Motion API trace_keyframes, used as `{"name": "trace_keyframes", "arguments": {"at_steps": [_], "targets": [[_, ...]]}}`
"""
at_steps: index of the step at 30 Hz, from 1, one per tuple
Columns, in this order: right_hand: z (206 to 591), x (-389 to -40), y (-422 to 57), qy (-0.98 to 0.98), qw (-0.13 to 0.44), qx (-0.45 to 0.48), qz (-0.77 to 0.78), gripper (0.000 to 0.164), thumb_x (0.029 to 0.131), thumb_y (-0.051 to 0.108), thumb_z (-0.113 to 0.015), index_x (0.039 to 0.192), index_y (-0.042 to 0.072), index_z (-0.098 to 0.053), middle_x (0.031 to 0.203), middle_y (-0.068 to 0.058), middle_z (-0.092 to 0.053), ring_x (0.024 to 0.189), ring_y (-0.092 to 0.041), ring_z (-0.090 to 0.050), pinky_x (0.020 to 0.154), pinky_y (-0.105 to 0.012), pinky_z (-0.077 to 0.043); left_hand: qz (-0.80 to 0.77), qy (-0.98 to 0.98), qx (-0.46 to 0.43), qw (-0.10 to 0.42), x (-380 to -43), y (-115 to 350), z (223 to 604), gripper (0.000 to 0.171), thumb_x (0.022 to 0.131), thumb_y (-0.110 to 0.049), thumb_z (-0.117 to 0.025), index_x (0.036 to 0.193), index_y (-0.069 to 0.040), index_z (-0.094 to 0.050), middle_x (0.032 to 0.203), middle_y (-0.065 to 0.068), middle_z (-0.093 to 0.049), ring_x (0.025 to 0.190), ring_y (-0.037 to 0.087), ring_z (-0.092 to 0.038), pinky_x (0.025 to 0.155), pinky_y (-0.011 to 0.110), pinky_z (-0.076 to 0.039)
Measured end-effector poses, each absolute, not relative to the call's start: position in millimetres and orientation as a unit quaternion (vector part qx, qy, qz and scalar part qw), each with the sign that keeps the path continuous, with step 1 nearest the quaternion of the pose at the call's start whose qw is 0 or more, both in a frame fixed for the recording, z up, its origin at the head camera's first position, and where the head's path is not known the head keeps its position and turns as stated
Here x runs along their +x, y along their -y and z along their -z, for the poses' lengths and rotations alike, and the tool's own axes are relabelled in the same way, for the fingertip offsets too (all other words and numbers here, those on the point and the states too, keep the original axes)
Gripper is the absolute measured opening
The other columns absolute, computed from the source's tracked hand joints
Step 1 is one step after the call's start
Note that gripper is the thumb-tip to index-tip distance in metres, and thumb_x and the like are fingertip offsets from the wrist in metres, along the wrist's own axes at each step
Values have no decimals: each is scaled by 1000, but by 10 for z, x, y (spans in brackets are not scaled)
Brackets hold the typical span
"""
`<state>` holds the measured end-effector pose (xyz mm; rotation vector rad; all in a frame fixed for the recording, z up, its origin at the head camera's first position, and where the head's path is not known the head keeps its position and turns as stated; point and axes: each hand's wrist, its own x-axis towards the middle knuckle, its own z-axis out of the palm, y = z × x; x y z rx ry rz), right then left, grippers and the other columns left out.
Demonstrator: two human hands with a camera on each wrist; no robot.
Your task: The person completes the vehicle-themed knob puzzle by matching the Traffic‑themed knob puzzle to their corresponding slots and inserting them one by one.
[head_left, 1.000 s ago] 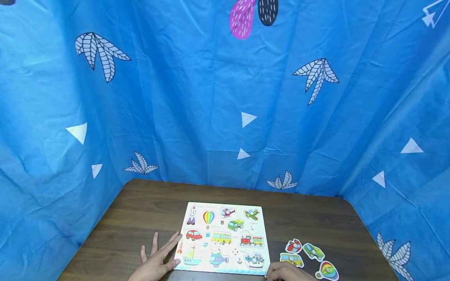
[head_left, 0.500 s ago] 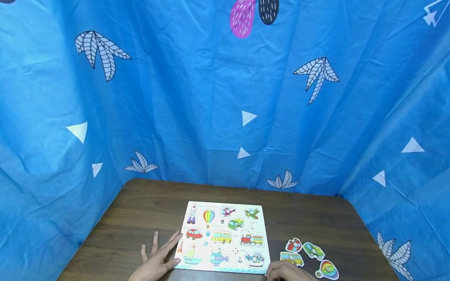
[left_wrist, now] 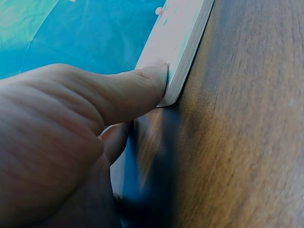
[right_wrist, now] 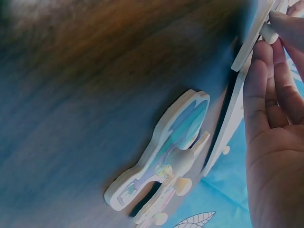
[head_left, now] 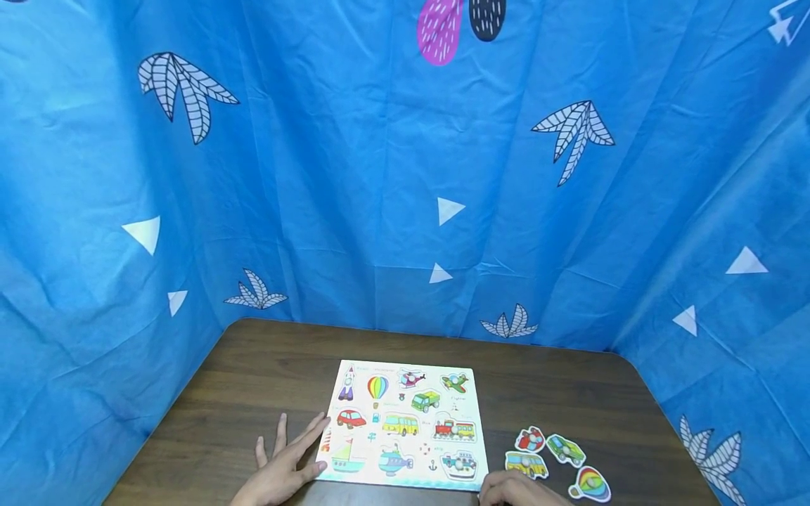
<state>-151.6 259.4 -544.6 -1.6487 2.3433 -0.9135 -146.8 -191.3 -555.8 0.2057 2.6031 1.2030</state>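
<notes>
A pale wooden puzzle board (head_left: 436,450) with vehicle pictures lies on the table. At its left edge is my left hand (head_left: 278,474), fingers spread; its thumb rests on the near corner of the board (left_wrist: 183,61) in the left wrist view. By the near right corner is my right hand (head_left: 515,490), partly below the head frame. In the right wrist view the right hand (right_wrist: 275,128) pinches the small round knob (right_wrist: 270,34) of a wooden puzzle piece (right_wrist: 249,45), seen edge-on in front of the board (right_wrist: 225,116); its picture is hidden.
Right of the board lie loose knobbed pieces: a red one (head_left: 523,445), a green truck (head_left: 560,447), a yellow bus (head_left: 515,460) and a balloon (head_left: 582,493). A knobbed piece with teal colouring (right_wrist: 190,118) lies nearest the right wrist camera. Blue curtain (head_left: 405,211) surrounds the dark table (head_left: 272,365).
The head view has tilted slightly, so the curtain, board and table sit a little higher. Both hands and the loose pieces stay where they were.
</notes>
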Motion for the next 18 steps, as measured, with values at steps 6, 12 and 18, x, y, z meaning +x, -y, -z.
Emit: {"name": "trace_keyframes", "arguments": {"at_steps": [6,12,18], "targets": [[5418,-1490,-2556,-773,65,-550,310,10,82,5,-67,78,14,-69,86,7,-66,85,15,-50,75,0,-41,-420,-895,70,130,-1478,1927,5579,74,89,-34,-72,156,-26,-39,166,9,-26,146,52,28,95,76,32],[5351,-1517,-2503,-773,91,-540,320,9,86,6,-67,84,14,-72,89,6,-65,87,14,-50,74,-3,-44,-418,-895,69,137,-1471,1929,5575,74,91,-34,-71,156,-24,-37,166,10,-24,145,52,28,95,75,31],[5280,-1577,-2392,-768,130,-530,335,13,96,15,-63,96,12,-76,92,3,-68,88,12,-54,74,-10,-50,-436,-886,67,143,-1488,1918,5579,75,90,-32,-72,156,-24,-37,166,11,-23,145,51,31,94,73,36]]}}
